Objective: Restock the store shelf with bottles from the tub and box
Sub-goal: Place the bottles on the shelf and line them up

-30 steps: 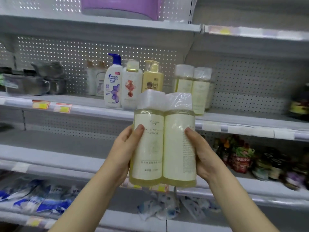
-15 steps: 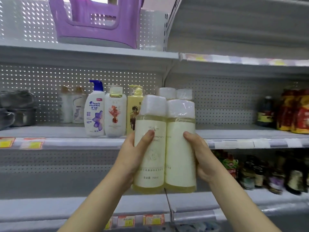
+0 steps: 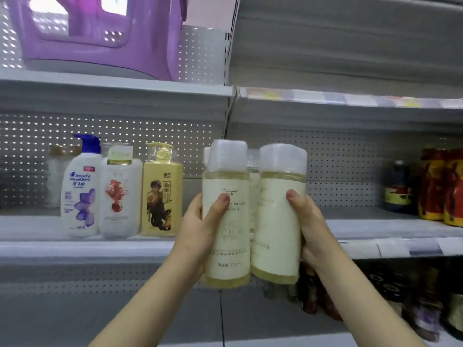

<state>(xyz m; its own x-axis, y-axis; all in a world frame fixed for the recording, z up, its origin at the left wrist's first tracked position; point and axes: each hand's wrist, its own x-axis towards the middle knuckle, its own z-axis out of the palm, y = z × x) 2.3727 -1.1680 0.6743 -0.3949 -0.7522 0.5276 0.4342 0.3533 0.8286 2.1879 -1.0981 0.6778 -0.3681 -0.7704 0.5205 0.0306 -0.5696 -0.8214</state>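
So, both hands are on a shrink-wrapped twin pack (image 3: 273, 234) of pale yellow bottles with cream labels and white caps, held upright out in front of the middle shelf (image 3: 75, 246). The left hand (image 3: 198, 231) grips the left bottle from the side, thumb laid across the front of the label, and the other fingers go round the back where I can't see them. The right hand (image 3: 313, 229) does the same on the right bottle, thumb on the front, palm against the side. Both are wrapped firmly round the pack, neither is loose. The pack's base hangs lower in the view than the shelf's front lip, so it's up in the air, not standing on the shelf.

On that shelf, left of the pack, three bottles stand in a row just beside each other: a white pump bottle (image 3: 80, 191) with a blue top, a white bottle with a red flower print (image 3: 117, 196), and a yellow bottle (image 3: 161, 194) with a figure on it. Right behind the held pack there's a second wrapped pack (image 3: 253, 171), mostly hidden, just peeking out between the two caps. Far right on the same shelf are a dark bottle (image 3: 398, 189) and some red-and-yellow packs (image 3: 441, 186). A purple plastic item (image 3: 100, 46), basket or stool, can't tell, sits on the shelf above. Dark jars (image 3: 375, 284) line the shelf below at the right, all blurry. Price tags (image 3: 390, 249) run along the shelf rail on the right.
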